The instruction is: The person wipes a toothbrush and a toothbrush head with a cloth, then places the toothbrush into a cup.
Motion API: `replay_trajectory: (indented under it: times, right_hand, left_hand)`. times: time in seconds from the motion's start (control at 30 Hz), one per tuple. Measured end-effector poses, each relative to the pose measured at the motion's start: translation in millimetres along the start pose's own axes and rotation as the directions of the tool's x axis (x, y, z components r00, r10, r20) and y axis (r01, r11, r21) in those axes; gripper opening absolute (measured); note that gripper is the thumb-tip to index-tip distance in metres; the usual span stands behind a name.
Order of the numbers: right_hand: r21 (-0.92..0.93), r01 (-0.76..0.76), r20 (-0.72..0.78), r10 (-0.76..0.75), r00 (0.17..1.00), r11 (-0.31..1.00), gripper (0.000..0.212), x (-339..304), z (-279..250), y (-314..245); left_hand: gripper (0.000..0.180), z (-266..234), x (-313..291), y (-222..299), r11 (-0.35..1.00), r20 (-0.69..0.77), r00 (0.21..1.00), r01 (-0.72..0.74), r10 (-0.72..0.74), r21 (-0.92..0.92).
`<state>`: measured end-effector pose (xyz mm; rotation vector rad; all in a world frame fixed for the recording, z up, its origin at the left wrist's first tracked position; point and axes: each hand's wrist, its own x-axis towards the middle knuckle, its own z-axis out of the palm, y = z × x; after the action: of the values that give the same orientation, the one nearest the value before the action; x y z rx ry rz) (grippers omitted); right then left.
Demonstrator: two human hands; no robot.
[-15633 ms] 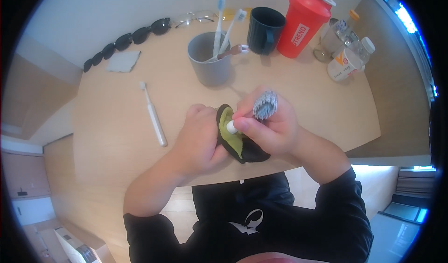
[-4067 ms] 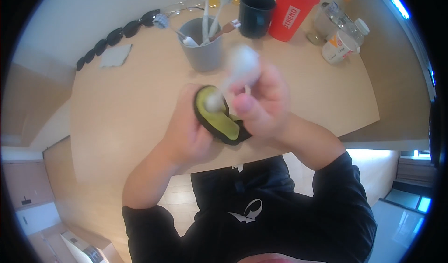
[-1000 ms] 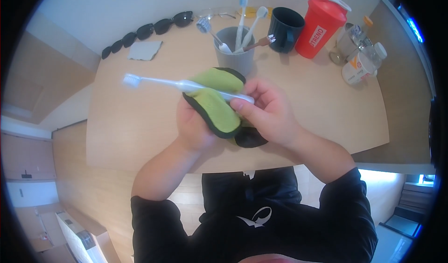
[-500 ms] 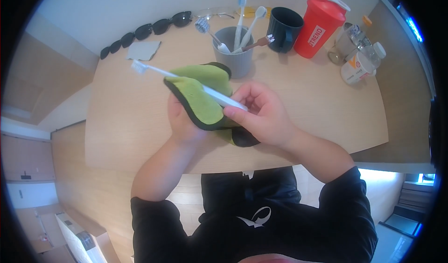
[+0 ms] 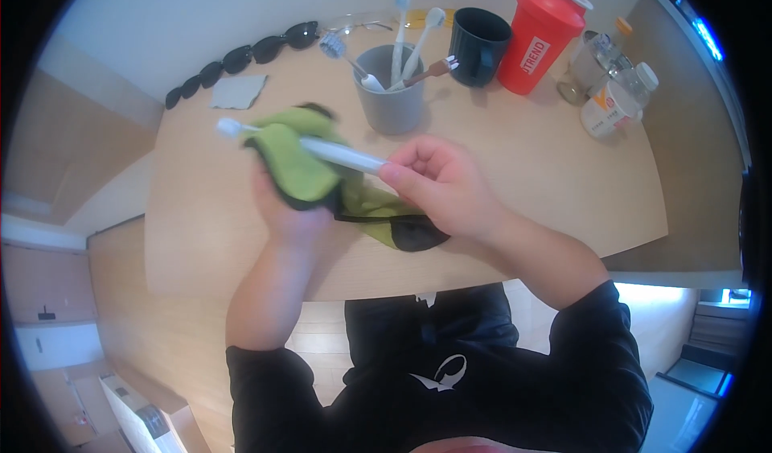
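My right hand [image 5: 438, 181] pinches the handle end of a white toothbrush [image 5: 342, 154], whose head points to the far left. Around the brush's neck and upper handle wraps a green cloth with black edging [image 5: 299, 167]. My left hand [image 5: 283, 207] is closed on that cloth from below, its fingers mostly hidden behind the fabric. A loose part of the cloth, with a black end, hangs down to the right below my right hand. Cloth and brush head are smeared by motion.
Beyond my hands stands a grey cup [image 5: 392, 107] holding several toothbrushes. Right of it are a dark mug [image 5: 480, 43], a red shaker bottle [image 5: 540, 39] and small bottles [image 5: 613, 109]. Sunglasses [image 5: 265, 49], clear glasses [image 5: 354, 25] and a grey cloth piece [image 5: 239, 92] lie at the back left.
My left hand has moved left along the toothbrush with the cloth, towards the brush head. More of the handle shows by my right hand, and the cloth's loose end is stretched out.
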<state>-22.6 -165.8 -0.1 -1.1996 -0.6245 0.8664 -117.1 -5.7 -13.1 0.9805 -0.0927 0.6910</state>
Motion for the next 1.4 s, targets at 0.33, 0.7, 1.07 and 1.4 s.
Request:
replay_trajectory:
  times: [0.33,0.7,1.07,1.4]
  right_hand:
    - [0.110,-0.030,0.088,0.020,0.996,0.993,0.022,-2,-6,0]
    - [0.189,-0.094,0.111,0.073,0.991,0.978,0.024,-4,-3,1]
    - [-0.222,0.408,-0.142,-0.443,0.885,0.886,0.015,-15,-9,-10]
    - [-0.399,0.557,0.173,-0.537,0.826,0.728,0.016,-24,-11,-12]
  left_hand:
    - [0.034,3,-2,6,0.999,-0.088,0.996,0.000,0.004,0.047]
    - [0.025,20,-14,-10,0.974,0.023,0.980,0.191,-0.195,0.123]
    - [0.017,20,-15,-4,0.752,0.244,0.910,0.103,-0.336,0.652]
    - [0.018,35,-3,-11,0.788,0.618,0.739,-0.200,-0.269,0.582]
